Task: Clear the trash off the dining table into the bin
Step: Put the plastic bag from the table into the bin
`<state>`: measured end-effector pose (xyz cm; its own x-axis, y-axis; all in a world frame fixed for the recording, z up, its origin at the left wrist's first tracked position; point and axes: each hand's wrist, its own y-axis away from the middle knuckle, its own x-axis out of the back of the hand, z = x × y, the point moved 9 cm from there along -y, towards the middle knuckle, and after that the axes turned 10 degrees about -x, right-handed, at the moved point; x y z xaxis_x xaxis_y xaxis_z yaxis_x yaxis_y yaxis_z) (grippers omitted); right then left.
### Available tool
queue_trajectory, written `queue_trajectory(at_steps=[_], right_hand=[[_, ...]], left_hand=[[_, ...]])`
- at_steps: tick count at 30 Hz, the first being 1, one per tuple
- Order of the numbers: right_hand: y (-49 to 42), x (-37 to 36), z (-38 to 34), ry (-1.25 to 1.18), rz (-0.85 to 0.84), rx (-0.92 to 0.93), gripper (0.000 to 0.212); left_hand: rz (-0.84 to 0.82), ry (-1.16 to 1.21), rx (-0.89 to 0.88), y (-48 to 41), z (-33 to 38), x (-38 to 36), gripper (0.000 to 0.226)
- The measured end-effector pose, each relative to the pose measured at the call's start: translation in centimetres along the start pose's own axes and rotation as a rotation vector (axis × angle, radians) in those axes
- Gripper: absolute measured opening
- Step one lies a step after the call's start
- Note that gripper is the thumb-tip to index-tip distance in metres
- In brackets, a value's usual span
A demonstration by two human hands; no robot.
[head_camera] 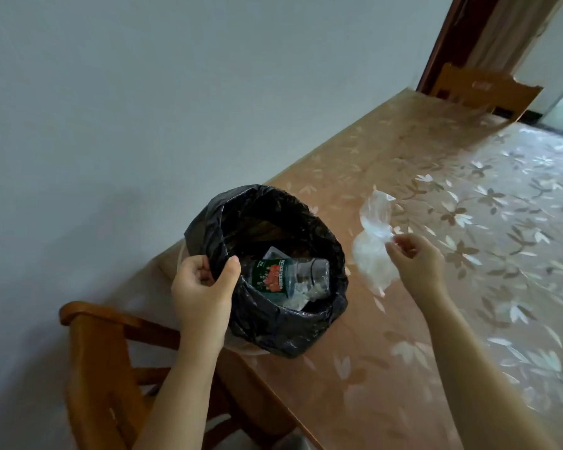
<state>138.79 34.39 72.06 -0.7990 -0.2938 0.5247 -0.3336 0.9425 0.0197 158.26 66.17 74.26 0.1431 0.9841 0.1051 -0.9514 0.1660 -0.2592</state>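
Left hand (205, 287): bare forearm reaching up from the near edge, thumb and curled fingers gripping the near-left rim of the black bin liner (306, 336).
Right hand (416, 264): bare forearm entering from the near right, back of hand up, thumb and fingertips pinching a clear plastic bag (372, 254).

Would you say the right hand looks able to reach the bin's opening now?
Probably yes: the right hand, pinching the clear bag, is beside the bin, whose rim the left hand grips; nothing lies between.
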Motion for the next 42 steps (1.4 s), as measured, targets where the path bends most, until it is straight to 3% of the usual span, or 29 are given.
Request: queue_trajectory(at_steps=[6,12,23,33,42], right_hand=[[4.2,3.0,-4.9,-0.018,0.048,0.081,0.007],[8.2,0.2,-10.0,-0.033,-0.137,0.237,0.01],[13.3,-3.8,-11.0,0.048,-0.351,0.306,0.011],[16.3,2.8,-6.0,0.307,-0.055,0.341,0.02],[21.6,9.7,0.7,0.319,0.183,0.159,0.02]], left_hand=[[-0.078,0.001,0.013,1.8,0.0,-0.1,0.015],[-0.108,0.064,0.06,3.1,0.4,0.5,0.016],[-0.119,0.184,0.073,4.8,1.5,1.8,0.017],[-0.189,0.185,0.04,6.9,2.8,1.4,0.015],[-0.305,0.268,0.096,10.6,3.3,0.6,0.016]])
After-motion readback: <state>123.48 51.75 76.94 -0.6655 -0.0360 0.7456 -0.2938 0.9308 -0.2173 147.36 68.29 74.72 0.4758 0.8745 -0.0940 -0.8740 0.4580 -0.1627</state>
